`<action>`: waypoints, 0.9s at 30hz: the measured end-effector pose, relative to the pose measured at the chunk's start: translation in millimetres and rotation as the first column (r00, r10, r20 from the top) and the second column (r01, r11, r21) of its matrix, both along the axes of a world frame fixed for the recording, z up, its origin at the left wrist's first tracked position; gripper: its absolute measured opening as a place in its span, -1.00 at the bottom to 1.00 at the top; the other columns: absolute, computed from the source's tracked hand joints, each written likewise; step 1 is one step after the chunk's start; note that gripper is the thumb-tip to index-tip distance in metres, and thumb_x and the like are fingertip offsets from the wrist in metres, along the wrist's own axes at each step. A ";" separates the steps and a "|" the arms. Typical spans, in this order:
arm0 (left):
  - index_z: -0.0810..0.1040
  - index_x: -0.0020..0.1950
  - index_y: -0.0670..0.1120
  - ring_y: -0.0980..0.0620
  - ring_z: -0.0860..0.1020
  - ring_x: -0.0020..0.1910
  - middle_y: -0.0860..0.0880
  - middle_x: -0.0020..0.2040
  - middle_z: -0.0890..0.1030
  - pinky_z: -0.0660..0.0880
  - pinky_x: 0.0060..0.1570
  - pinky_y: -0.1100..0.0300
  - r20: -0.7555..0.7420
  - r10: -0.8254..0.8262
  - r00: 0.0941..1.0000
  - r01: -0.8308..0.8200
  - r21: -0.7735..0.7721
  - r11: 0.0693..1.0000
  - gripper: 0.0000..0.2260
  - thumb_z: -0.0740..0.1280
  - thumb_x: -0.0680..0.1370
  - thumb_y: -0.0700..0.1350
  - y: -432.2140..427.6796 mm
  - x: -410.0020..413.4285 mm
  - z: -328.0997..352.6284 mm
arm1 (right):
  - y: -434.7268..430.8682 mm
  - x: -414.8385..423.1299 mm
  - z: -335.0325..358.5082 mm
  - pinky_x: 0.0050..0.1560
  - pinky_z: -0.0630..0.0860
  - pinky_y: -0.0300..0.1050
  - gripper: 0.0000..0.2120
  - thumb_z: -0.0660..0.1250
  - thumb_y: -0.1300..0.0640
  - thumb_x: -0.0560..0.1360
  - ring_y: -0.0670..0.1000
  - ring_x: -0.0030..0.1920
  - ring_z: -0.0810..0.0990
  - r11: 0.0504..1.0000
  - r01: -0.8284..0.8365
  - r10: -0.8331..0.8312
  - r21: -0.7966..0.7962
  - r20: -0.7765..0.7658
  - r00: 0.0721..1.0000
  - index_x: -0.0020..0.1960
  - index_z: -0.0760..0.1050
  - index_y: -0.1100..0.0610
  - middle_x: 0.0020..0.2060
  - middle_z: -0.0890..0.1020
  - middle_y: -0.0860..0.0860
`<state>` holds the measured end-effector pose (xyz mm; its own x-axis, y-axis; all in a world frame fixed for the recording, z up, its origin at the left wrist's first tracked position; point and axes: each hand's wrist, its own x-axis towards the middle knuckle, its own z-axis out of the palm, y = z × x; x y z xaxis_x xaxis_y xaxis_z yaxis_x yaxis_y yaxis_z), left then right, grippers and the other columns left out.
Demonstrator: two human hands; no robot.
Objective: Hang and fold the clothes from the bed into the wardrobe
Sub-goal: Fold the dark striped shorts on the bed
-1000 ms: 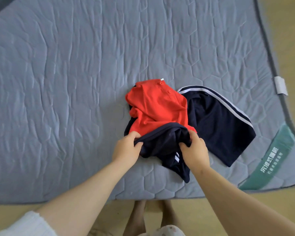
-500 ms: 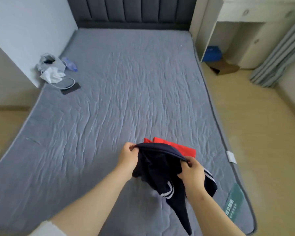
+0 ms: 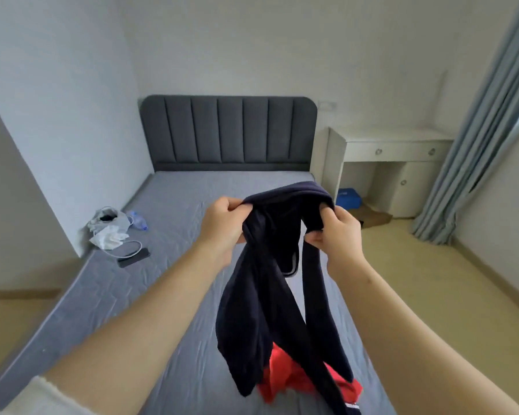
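navy garment (image 3: 264, 295): hanging in the air over the near part of the bed (image 3: 174, 265), top edge stretching between both hands, the rest dangling in twisted folds.
left hand (image 3: 225, 223): gripping the top edge on the left, fingers curling round the fabric.
right hand (image 3: 339, 235): pinching a bunched fold on the right.
red garment (image 3: 285, 381): lying crumpled on the mattress, near right, partly hiding behind the navy one.
headboard (image 3: 228, 133): dark, padded, standing at the far end.
far left of mattress: white bag (image 3: 110, 232) and dark phone (image 3: 133, 253) sitting by the wall.
right of bed: white desk (image 3: 396, 145), blue box (image 3: 348, 196) under it, curtain (image 3: 468, 163) hanging.
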<state>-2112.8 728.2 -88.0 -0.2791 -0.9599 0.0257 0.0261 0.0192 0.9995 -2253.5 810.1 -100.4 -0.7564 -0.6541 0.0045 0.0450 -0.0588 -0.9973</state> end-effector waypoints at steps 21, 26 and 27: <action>0.44 -0.02 -0.14 -0.08 0.59 -0.13 -0.15 -0.04 0.56 0.55 -0.24 0.05 -0.059 -0.077 0.995 0.097 0.528 0.844 -0.98 0.23 0.59 -0.20 28.9 22.5 -114.7 | 36.0 50.1 -145.7 -0.15 0.42 -0.15 -0.86 0.22 0.25 0.53 0.04 -0.19 0.51 0.791 -0.354 0.348 0.499 0.109 0.931 -0.19 0.46 0.13 -0.24 0.55 0.07; 0.27 0.38 0.10 0.06 0.42 0.20 0.09 0.21 0.42 0.40 0.14 0.13 0.267 -0.465 0.844 0.323 0.438 0.839 -0.57 0.31 0.54 -0.01 26.6 52.0 -143.8 | 19.7 38.0 -127.3 -0.13 0.46 -0.10 -0.88 0.24 0.16 0.56 0.06 -0.14 0.55 0.895 -0.246 0.165 0.372 0.236 0.958 -0.12 0.51 0.15 -0.14 0.58 0.12; 0.23 0.40 0.14 0.11 0.39 0.22 0.12 0.25 0.35 0.36 0.15 0.18 0.317 -0.541 0.779 0.389 0.433 0.813 -0.49 0.35 0.51 0.01 27.9 54.7 -148.7 | 14.9 36.0 -117.9 -0.13 0.46 -0.09 -0.85 0.24 0.13 0.56 0.06 -0.14 0.54 0.917 -0.223 0.141 0.331 0.254 0.957 -0.12 0.51 0.17 -0.14 0.57 0.12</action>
